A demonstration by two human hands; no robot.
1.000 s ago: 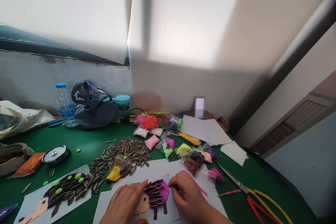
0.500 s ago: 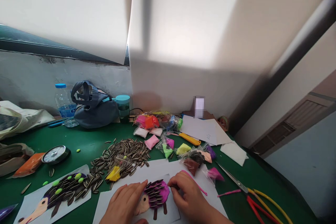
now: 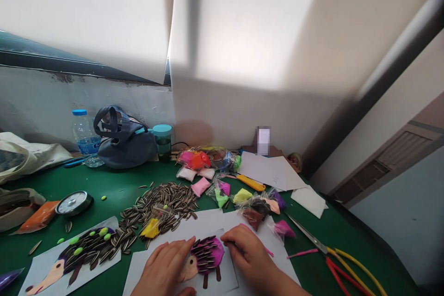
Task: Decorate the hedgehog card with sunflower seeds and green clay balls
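Observation:
A purple clay hedgehog [image 3: 215,252] with a peach face and brown legs lies on a small white card, with striped sunflower seeds stuck over much of its back. My left hand [image 3: 168,266] rests on the card at the hedgehog's face side, fingers extended and holding nothing. At the upper right edge of the purple clay is my right hand [image 3: 248,252], thumb and forefinger pinched; what they hold is hidden. Beyond my left hand spreads a heap of sunflower seeds [image 3: 169,201]. A second seed-covered hedgehog [image 3: 86,249] with green dots lies at the left.
Bagged clay [image 3: 251,217] lies beyond my right hand. Scissors [image 3: 321,245] rest open at the right, near a yellow cutter [image 3: 251,182]. A round dial [image 3: 72,203], a blue bag [image 3: 126,145], a bottle [image 3: 86,138] and a lidded cup [image 3: 162,141] stand at the left and back.
My right hand has shifted very slightly at the purple clay's edge, and its fingertips now hide the dark seed that showed there. My left hand has barely moved.

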